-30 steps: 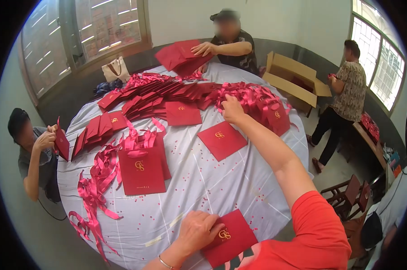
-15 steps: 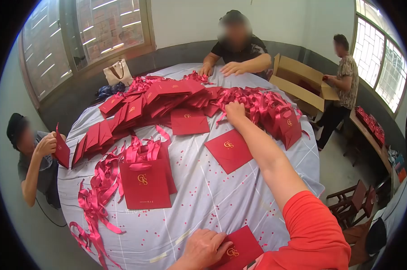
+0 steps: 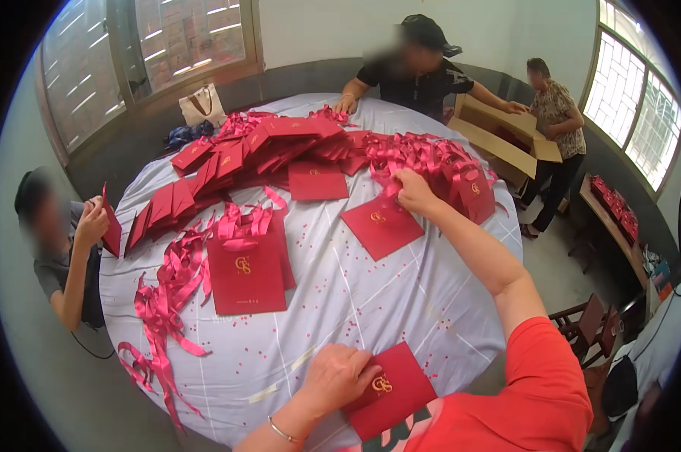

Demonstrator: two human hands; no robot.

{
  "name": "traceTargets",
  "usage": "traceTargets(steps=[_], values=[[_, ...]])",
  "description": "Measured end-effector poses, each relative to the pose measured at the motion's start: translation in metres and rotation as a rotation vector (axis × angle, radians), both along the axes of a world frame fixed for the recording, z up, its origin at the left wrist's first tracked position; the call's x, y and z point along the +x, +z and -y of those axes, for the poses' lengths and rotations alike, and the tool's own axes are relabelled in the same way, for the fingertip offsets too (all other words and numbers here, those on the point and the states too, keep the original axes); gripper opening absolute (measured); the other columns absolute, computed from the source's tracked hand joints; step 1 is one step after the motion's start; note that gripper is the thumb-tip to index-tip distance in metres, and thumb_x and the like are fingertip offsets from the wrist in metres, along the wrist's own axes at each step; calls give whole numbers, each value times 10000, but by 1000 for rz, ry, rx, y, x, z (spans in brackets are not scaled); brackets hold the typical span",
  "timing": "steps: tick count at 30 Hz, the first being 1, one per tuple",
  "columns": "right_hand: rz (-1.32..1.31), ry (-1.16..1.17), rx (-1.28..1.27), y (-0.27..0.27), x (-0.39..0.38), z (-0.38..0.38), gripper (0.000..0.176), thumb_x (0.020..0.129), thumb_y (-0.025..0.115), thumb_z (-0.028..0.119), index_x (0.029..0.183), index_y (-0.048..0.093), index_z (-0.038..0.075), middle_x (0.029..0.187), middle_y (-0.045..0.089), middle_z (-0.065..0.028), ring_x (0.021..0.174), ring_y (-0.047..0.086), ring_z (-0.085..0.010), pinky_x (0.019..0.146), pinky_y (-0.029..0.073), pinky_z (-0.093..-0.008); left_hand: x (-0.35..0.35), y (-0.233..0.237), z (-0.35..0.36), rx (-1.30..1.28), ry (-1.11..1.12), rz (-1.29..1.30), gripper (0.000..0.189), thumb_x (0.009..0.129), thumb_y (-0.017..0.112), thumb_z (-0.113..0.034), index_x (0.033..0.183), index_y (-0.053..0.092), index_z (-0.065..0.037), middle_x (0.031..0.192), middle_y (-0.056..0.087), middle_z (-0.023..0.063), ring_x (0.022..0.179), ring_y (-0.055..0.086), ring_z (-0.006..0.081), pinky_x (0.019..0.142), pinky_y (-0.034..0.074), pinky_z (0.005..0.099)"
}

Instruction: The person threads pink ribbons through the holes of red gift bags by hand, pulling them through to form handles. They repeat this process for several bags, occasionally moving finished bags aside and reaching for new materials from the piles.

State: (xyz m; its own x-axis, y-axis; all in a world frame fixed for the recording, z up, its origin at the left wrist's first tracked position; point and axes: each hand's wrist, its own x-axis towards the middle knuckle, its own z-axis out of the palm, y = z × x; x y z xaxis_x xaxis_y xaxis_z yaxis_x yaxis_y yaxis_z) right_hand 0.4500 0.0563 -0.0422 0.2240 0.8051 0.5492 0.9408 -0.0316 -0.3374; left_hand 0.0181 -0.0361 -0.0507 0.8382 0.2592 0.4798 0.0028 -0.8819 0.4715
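My left hand (image 3: 339, 378) grips the upper left edge of a red paper gift bag (image 3: 402, 386) with a gold logo, near my body at the table's front edge. My right arm is stretched across the table. The fingers of my right hand (image 3: 415, 190) are closed on a pink ribbon (image 3: 390, 185) beside the ribbon heap (image 3: 438, 160). Just below that hand lies another red bag (image 3: 378, 232), flat on the cloth. To the left, a red bag with ribbon handles (image 3: 246, 277) lies on top of others.
A large pile of red bags (image 3: 280, 143) spans the far side of the round table (image 3: 340, 301). Loose ribbons (image 3: 159, 324) trail down at left, and small red dots are scattered over the cloth. Three people are around the table and an open carton (image 3: 498, 143).
My right hand has drawn back slightly from the ribbon heap, with a ribbon in its fingers. The person opposite has turned and stretched an arm towards the carton. My view has tilted a little.
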Motion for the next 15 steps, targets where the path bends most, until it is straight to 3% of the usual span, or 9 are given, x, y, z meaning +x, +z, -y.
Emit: traceTargets(steps=[5, 9, 11, 12, 14, 15], values=[[-3, -93, -108, -24, -37, 18, 321, 728, 513, 19, 1027, 626, 36, 972, 659, -242, 957, 634, -408, 829, 487, -477, -1, 0, 0, 1, 1, -15, 225, 759, 746, -240, 706, 596, -81, 644, 607, 88, 622, 595, 290, 601, 465, 409], [-73, 53, -141, -14, -62, 28, 337, 726, 522, 30, 1044, 634, 28, 999, 653, -239, 946, 624, -410, 820, 486, -465, -4, 5, 0, 15, 2, -24, 226, 759, 744, -234, 700, 595, -75, 647, 609, 97, 631, 596, 302, 619, 470, 414], [164, 41, -150, -9, -67, 37, 346, 726, 535, 29, 1055, 639, 25, 1071, 641, -221, 929, 613, -399, 820, 484, -453, -5, 5, 2, 15, 2, -20, 206, 760, 741, -220, 720, 603, -73, 658, 615, 100, 649, 602, 303, 626, 472, 411], [165, 31, -146, -6, -73, 43, 346, 726, 535, 29, 1055, 639, 25, 1071, 641, -221, 929, 613, -399, 820, 484, -453, -5, 5, 3, 14, 4, -19, 187, 762, 738, -207, 740, 612, -71, 669, 622, 103, 666, 608, 304, 633, 474, 409], [465, -74, 220, 8, -92, 55, 342, 730, 549, 29, 1060, 635, 27, 1126, 627, -202, 912, 601, -389, 830, 482, -453, -4, 8, 6, -1, -18, 0, 159, 765, 731, -185, 786, 625, -68, 697, 633, 108, 697, 618, 306, 649, 481, 408], [395, 6, 225, 22, -101, 65, 318, 767, 547, 32, 1075, 626, 33, 1085, 647, -191, 919, 611, -379, 825, 489, -458, -4, 9, 8, -22, -31, 19, 145, 768, 723, -164, 833, 638, -66, 726, 643, 113, 727, 628, 308, 665, 488, 408]])
